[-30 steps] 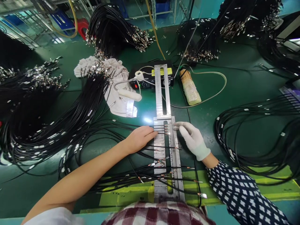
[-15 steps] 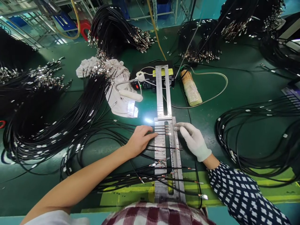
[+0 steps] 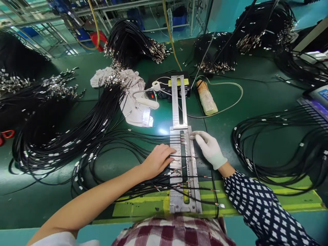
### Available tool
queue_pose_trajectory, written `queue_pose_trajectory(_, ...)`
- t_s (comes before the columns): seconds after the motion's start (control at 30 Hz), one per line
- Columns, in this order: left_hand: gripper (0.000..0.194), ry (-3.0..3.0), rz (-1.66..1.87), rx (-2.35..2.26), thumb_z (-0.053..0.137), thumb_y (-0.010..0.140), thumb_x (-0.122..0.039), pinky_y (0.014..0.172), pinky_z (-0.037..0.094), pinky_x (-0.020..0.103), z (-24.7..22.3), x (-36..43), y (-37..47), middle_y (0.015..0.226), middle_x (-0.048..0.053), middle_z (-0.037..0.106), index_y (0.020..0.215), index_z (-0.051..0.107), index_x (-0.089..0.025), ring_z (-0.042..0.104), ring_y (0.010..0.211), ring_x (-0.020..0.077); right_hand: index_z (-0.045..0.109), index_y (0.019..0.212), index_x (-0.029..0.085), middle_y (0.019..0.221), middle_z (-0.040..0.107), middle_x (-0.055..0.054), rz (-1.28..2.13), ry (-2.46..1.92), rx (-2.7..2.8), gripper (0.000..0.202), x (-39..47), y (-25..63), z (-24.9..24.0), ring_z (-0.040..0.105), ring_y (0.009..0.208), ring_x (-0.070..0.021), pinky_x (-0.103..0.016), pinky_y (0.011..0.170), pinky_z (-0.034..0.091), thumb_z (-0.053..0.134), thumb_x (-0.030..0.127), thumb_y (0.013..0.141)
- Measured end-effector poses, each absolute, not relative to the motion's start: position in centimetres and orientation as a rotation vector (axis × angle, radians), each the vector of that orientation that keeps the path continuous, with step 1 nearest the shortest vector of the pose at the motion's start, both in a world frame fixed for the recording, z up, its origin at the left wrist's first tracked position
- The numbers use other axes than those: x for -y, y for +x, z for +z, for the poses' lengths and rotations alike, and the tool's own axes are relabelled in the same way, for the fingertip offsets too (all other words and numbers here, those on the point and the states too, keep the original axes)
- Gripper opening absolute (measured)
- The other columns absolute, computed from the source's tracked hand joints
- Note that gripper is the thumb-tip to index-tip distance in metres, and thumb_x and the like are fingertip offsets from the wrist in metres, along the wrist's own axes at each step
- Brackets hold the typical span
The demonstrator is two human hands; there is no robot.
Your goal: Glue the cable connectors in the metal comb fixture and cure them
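My bare left hand reaches over the left edge of a slotted metal fixture. Its thumb and forefinger are closed around a black cable that crosses the fixture. My right hand, in a white glove, has its fingers stretched out, with the tips touching the fixture's right-hand rail near its upper end. Just above my left hand, several thin black cables lie side by side, their small metal ends over the slot. More loose cables with stripped or tipped ends cross the fixture below.
A black control box stands behind the fixture, beside a wrapped cylinder and a lit lamp. Large cable bundles lie left, right and at the back. A white cloth lies under one bundle.
My left hand has moved down the fixture, away from the upper row of cables to a lower cable. My right hand stays by the rail. The camera view has shifted slightly.
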State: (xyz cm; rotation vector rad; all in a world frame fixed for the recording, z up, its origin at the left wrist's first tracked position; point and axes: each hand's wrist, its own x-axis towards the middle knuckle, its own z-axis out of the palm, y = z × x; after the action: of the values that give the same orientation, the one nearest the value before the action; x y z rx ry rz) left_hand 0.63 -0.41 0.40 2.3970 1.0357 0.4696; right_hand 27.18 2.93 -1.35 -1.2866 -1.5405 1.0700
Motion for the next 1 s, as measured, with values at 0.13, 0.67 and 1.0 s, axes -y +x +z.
queue_pose_trajectory(0.13,0.017,2.235,0.513,-0.996,0.045,0.103,-0.025,0.084,0.047,0.029,0.7,1.1,1.1,0.101,0.007,0.057,0.112,0.057,-0.017,0.055,0.094,0.0177,0.068,0.109,0.021,0.11,0.074,-0.008,1.082,-1.272,1.542,0.035,-2.9,27.2,-1.3,0.067,0.108,-0.0242,-0.042,0.1,0.049,0.049,0.048,0.097)
queue_pose_trajectory(0.67,0.014,2.56,0.711,-1.216,0.046,0.102,-0.021,0.079,0.054,0.032,0.7,-1.5,-0.9,0.09,0.005,0.065,0.099,0.059,-0.018,0.062,0.085,0.0179,0.068,0.109,0.023,0.112,0.073,-0.007,1.078,-1.302,1.546,0.033,-2.9,27.2,-1.2,0.066,0.11,-0.0243,-0.041,0.097,0.052,0.049,0.046,0.097)
queue_pose_trajectory(1.0,0.019,2.738,0.624,-1.211,0.043,0.102,-0.02,0.081,0.054,0.031,-0.2,-1.8,-0.6,0.093,0.008,0.063,0.1,0.062,-0.016,0.061,0.088,0.0185,0.068,0.11,0.024,0.11,0.074,-0.007,1.074,-1.335,1.571,0.031,-2.9,27.3,-1.0,0.067,0.107,-0.0237,-0.041,0.098,0.051,0.049,0.044,0.098)
